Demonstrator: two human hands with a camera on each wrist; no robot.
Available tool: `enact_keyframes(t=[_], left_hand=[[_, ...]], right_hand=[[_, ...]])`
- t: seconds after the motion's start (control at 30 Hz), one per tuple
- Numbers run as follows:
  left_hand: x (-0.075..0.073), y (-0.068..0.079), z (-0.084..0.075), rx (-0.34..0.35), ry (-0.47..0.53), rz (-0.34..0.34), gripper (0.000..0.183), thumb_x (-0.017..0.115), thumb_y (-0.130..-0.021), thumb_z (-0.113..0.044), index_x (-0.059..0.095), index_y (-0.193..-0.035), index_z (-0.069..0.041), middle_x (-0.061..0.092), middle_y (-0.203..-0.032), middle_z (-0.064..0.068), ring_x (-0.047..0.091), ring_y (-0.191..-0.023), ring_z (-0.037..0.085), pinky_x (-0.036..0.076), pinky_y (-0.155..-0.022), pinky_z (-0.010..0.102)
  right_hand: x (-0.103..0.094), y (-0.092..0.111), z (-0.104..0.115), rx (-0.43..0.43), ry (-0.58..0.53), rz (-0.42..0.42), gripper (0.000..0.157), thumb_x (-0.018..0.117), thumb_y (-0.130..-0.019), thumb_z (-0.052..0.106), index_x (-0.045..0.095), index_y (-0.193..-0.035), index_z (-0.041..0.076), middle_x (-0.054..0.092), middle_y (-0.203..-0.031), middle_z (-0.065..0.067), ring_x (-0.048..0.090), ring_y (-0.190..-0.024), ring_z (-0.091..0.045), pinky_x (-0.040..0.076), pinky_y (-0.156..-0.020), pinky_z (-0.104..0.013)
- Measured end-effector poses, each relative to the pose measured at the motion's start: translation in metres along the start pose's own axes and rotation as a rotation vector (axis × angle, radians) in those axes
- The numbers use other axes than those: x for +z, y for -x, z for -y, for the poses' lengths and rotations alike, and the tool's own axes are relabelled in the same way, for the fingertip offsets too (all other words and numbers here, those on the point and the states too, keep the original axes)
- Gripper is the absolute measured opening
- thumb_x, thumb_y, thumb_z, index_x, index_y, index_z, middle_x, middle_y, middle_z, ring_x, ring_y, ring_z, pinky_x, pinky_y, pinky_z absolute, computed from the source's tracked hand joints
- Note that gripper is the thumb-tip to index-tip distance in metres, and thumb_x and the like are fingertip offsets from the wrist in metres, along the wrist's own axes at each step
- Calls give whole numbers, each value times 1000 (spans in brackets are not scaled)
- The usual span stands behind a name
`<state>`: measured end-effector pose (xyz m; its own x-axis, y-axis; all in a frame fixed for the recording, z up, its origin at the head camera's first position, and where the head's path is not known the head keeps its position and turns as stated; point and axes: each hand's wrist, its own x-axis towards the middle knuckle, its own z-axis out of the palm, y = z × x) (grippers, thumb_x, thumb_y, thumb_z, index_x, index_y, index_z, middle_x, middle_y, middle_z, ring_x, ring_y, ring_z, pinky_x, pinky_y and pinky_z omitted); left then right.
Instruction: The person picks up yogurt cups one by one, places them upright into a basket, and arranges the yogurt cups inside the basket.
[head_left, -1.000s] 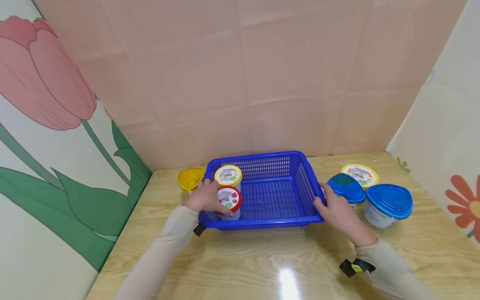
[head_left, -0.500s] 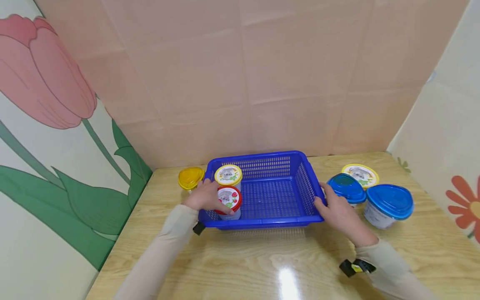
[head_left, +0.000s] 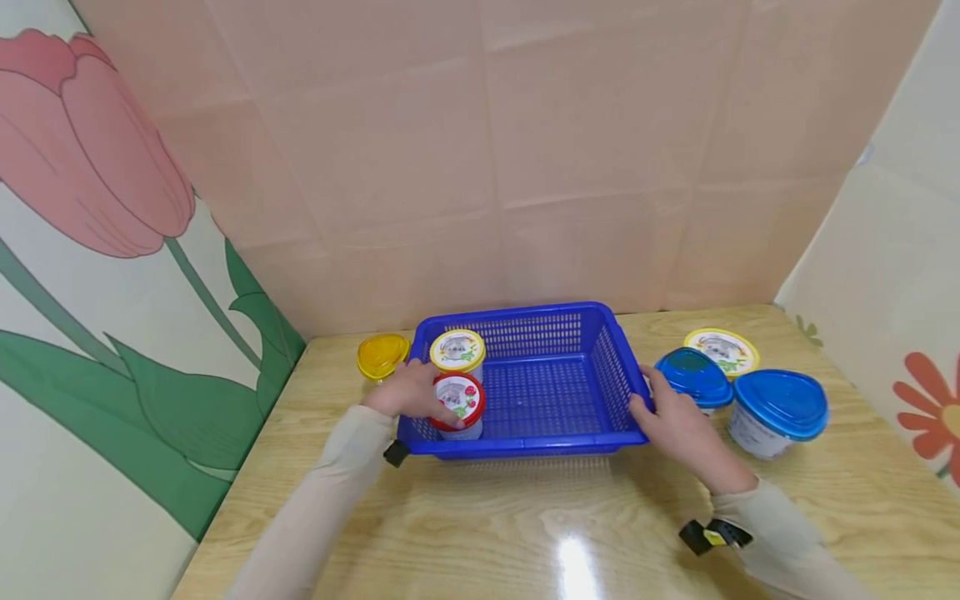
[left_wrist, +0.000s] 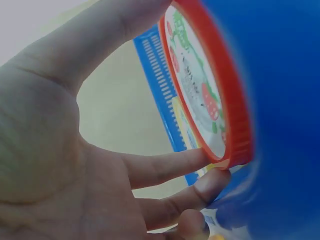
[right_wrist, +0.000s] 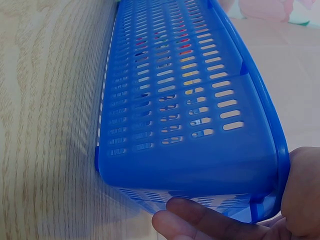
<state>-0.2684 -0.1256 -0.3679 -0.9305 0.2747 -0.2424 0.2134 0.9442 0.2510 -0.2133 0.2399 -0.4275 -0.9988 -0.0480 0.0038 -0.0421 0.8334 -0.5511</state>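
A blue plastic basket (head_left: 528, 383) stands on the wooden table, with two round lidded tubs upright at its left end. My left hand (head_left: 412, 392) holds the red-lidded tub (head_left: 459, 398), the nearer one. In the left wrist view the thumb and fingertips meet the red lid (left_wrist: 197, 82) at opposite edges. Behind it is the yellow-lidded tub (head_left: 457, 351), close against it. My right hand (head_left: 678, 417) grips the basket's right rim; in the right wrist view its fingers (right_wrist: 190, 220) press the end wall from outside, while the thumb is over the rim.
Left of the basket sits a yellow-lidded container (head_left: 382, 357). To the right are a round yellow-edged lid (head_left: 722, 351), a blue-lidded container (head_left: 693, 377) and a larger blue-lidded tub (head_left: 778, 408). A pinkish covering hangs behind the table (head_left: 480, 517).
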Motion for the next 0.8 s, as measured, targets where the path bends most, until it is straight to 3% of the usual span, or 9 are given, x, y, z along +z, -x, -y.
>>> enact_keyframes(t=[0.4, 0.8], left_hand=[[-2, -1, 1, -16, -4, 18, 77, 83, -60, -53, 58, -120, -10, 58, -102, 4, 45, -98, 26, 45, -82, 41], [-2, -3, 2, 20, 7, 6, 73, 84, -58, -51, 60, -113, -9, 60, -96, 2, 48, -93, 26, 43, -80, 39]], right_hand=[[1, 0, -1, -4, 5, -7, 64, 40, -98, 36, 21, -144, -4, 50, -123, -36, 59, -101, -42, 51, -72, -53], [0, 0, -1, -11, 3, -15, 64, 39, -97, 35, 21, -144, -5, 52, -121, -36, 61, -97, -40, 52, -69, -50]])
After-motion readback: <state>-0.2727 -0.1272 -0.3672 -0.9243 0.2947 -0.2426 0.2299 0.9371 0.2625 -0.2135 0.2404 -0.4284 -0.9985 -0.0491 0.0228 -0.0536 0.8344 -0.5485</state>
